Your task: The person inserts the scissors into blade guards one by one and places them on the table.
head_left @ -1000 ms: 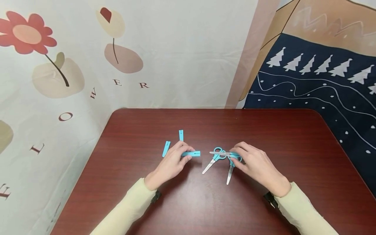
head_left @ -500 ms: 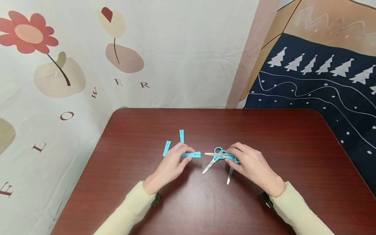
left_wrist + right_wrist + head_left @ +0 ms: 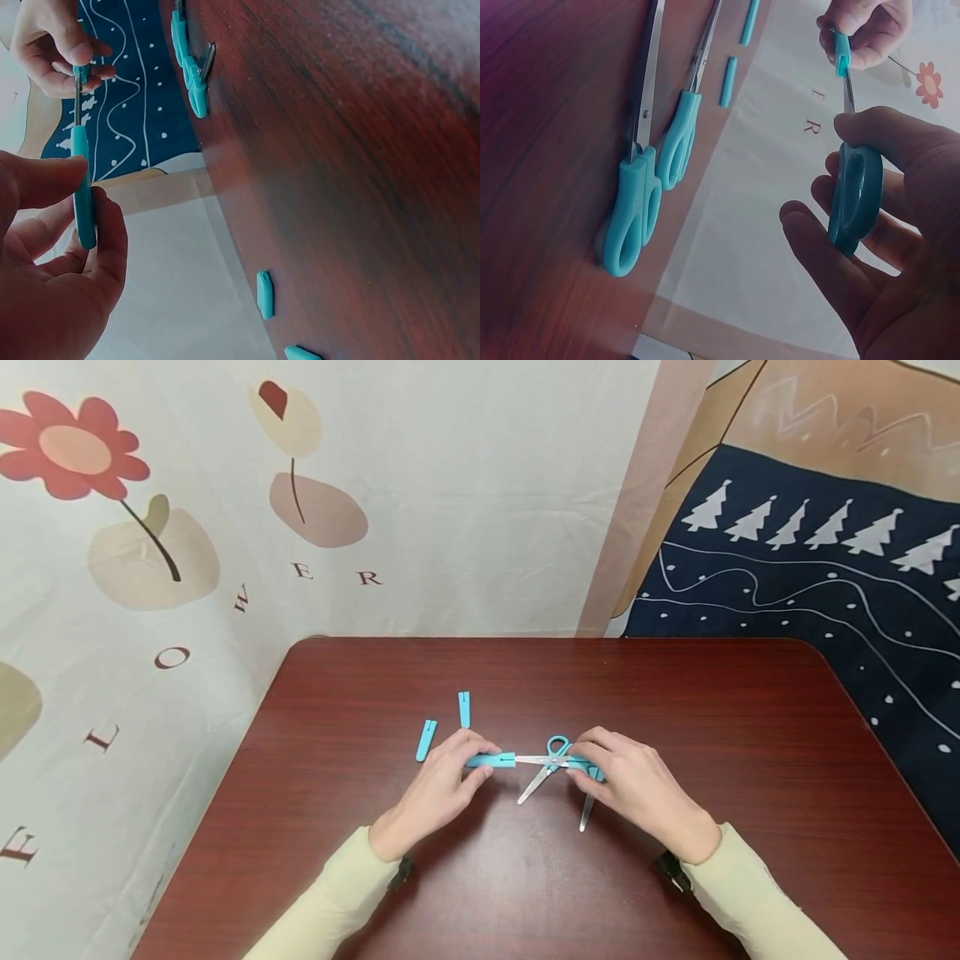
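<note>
Above the middle of the table (image 3: 750, 710), a little toward its near edge, the blade tip of a pair of blue-handled scissors (image 3: 551, 761) is just entering the open end of a blue blade cover (image 3: 491, 760).

Going from left to right: 2 more blue covers (image 3: 425, 739) lie on the table toward its far left, apart from each other. The left hand (image 3: 438, 785) pinches the blade cover between thumb and fingertips, holding it level and pointing right, with the wrist low toward the near edge. The right hand (image 3: 637, 785) has its fingers curled round the scissors' handle loops, blades closed and pointing left at the cover. 2 other uncovered scissors (image 3: 536, 781) lie on the table under that hand, blades angled toward the near edge.

As I judge it, the step is sheathing; next the blades should slide straight along the cover's axis until seated.
</note>
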`<state>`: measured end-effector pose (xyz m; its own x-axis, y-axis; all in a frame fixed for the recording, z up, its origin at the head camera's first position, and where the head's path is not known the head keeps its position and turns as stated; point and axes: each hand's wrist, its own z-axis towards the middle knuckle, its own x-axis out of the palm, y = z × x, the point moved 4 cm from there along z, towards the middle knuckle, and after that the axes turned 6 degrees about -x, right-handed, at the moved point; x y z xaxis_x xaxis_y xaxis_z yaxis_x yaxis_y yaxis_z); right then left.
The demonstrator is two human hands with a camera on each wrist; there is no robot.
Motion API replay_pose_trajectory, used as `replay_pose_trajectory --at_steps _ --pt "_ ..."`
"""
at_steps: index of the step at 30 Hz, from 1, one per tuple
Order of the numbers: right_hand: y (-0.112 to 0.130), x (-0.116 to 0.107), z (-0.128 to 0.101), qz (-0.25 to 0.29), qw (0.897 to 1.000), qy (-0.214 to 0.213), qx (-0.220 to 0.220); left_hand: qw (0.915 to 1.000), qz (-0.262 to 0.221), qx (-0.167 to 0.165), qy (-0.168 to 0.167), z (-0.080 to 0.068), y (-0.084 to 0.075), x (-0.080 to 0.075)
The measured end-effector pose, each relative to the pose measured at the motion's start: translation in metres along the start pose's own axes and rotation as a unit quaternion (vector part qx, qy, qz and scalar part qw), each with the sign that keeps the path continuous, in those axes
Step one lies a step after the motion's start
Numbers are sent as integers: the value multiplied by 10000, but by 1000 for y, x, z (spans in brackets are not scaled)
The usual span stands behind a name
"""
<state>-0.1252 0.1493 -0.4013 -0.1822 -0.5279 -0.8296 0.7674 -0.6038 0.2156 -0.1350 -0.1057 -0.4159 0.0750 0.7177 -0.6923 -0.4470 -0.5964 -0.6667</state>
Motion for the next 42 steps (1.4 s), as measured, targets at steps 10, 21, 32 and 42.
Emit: replay_pose_trajectory --at_steps 10,21,32,42 --pt "3 1 3 32 10000 69 5 9999 -39 81 -50 0 -3 1" --pt "6 3 6 11 10000 69 -52 9999 -46 87 -78 -1 -4 2" --pt "7 6 7 39 9999 -21 -125 9998 -103 137 -75 -2 -5 3" --pt "10 10 9 144 9999 82 -27 9998 -133 167 -38 -2 -7 6"
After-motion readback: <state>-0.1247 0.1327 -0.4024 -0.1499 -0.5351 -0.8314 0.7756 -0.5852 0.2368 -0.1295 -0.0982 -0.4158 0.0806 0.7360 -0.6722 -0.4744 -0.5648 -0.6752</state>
